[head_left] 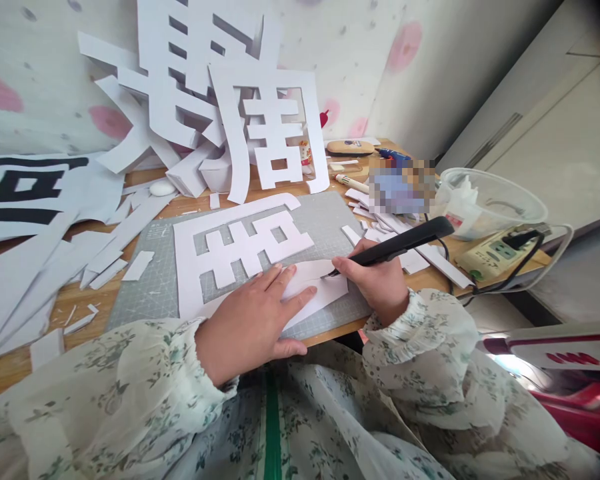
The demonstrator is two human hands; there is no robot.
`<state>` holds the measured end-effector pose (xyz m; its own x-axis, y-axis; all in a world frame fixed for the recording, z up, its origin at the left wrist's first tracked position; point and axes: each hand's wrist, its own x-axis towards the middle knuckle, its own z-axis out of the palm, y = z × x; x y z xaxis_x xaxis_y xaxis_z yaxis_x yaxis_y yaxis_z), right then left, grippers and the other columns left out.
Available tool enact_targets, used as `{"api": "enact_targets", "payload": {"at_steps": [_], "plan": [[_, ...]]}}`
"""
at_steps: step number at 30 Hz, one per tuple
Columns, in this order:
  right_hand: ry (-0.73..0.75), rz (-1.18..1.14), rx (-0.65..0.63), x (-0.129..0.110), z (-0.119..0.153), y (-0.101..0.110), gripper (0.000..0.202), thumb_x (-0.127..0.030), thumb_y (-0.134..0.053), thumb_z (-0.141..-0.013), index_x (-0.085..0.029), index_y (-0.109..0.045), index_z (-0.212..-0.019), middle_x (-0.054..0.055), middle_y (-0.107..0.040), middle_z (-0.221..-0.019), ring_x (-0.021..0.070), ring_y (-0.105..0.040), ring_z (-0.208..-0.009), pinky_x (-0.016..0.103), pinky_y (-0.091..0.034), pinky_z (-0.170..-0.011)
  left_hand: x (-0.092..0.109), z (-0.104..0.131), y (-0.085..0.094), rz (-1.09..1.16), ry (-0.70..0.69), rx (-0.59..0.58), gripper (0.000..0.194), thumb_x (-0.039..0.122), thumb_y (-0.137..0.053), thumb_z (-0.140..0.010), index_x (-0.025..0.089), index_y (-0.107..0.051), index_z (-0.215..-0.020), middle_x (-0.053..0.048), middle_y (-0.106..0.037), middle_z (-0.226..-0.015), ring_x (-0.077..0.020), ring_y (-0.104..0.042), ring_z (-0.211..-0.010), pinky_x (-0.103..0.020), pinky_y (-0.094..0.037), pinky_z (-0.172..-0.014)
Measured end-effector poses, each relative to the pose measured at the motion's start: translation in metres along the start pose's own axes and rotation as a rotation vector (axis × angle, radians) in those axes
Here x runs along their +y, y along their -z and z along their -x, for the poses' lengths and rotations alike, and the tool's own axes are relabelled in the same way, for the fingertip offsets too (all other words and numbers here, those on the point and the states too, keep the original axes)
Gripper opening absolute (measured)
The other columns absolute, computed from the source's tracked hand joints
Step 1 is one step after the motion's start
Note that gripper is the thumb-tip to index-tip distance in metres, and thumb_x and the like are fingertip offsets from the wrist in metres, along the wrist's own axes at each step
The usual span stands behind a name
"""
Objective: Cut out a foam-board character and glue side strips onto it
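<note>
A white foam-board character (189,267), partly cut out, lies on a grey cutting mat (325,210). My left hand (257,320) rests flat on the lower part of the board, fingers spread and pointing up and to the right. In my right hand (380,280) is a black pen-like cutter (405,239), slanting up to the right. Its thin tip touches the board just right of my left fingers, at a fine line on the white surface. The part of the board under my left palm is hidden.
Large white cut-out characters (225,120) lean on the wall behind the mat. Printed sheets (10,220) and white strips (105,247) cover the left. A clear plastic bowl (520,200), scraps and a power strip (495,257) with cables lie right.
</note>
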<state>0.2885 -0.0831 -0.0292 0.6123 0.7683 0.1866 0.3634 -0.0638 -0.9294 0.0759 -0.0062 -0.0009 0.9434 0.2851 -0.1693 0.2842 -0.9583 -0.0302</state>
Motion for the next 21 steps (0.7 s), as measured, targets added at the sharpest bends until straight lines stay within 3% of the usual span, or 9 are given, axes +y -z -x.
{"api": "enact_targets", "payload": {"at_steps": [15, 21], "plan": [[-0.012, 0.046, 0.125, 0.007, 0.007, 0.020, 0.038, -0.041, -0.077, -0.065, -0.024, -0.047, -0.049, -0.004, -0.048, -0.046, 0.0133, -0.042, -0.050, 0.028, -0.034, -0.050, -0.002, 0.002, -0.009, -0.026, 0.001, 0.123, 0.082, 0.070, -0.066, -0.078, 0.029, -0.047, -0.148, -0.020, -0.044, -0.155, -0.0412, -0.043, -0.141, -0.051, -0.041, -0.110], [-0.020, 0.059, 0.145, 0.011, 0.009, 0.026, 0.037, -0.041, -0.076, -0.066, -0.024, -0.047, -0.050, -0.005, -0.048, -0.046, 0.0137, -0.043, -0.051, 0.029, -0.035, -0.052, -0.002, 0.002, -0.008, -0.055, -0.001, 0.093, 0.082, 0.070, -0.063, -0.080, 0.029, -0.046, -0.149, -0.022, -0.042, -0.156, -0.0415, -0.042, -0.142, -0.051, -0.042, -0.108]]}}
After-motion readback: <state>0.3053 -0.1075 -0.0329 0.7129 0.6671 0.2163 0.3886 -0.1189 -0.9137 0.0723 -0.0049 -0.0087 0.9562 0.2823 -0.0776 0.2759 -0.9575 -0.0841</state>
